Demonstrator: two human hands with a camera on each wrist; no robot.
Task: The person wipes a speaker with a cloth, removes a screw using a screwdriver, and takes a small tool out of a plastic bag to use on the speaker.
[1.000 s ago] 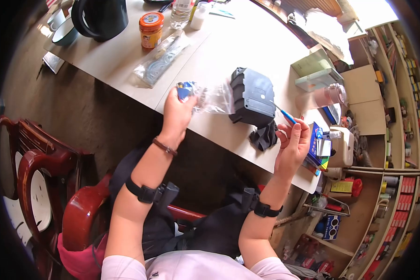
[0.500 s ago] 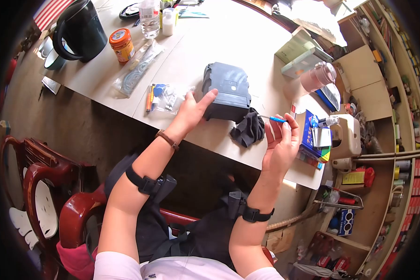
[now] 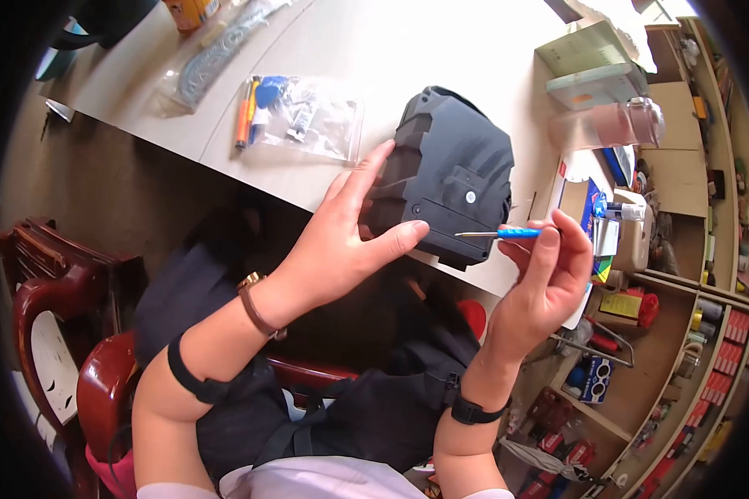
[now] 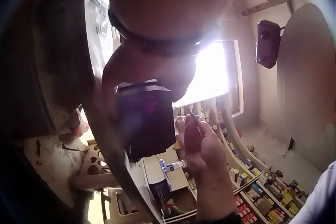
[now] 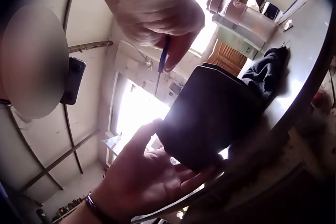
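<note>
A black box [image 3: 453, 170] is tilted at the table's near edge, gripped at its left side by the left hand [image 3: 333, 241], with the thumb on the face toward the body. In the right wrist view, the left hand [image 5: 147, 182] has its fingers under the dark box [image 5: 210, 111]. The right hand [image 3: 545, 291] pinches the blue handle of a thin screwdriver [image 3: 518, 234]; its metal shaft points left, in front of the box's lower right part. Whether the tip touches the box, I cannot tell.
Left of the box lies a clear bag [image 3: 329, 125] of small tools, with a longer plastic packet [image 3: 216, 62] beyond. A pink bottle [image 3: 616, 125] and green boxes [image 3: 587, 54] stand right. A dark cloth [image 5: 266, 71] lies beside the box.
The left hand released the small bag, then took hold of the box, which is now tilted nearer the body. The right hand brought the screwdriver to the box, its shaft now almost level.
</note>
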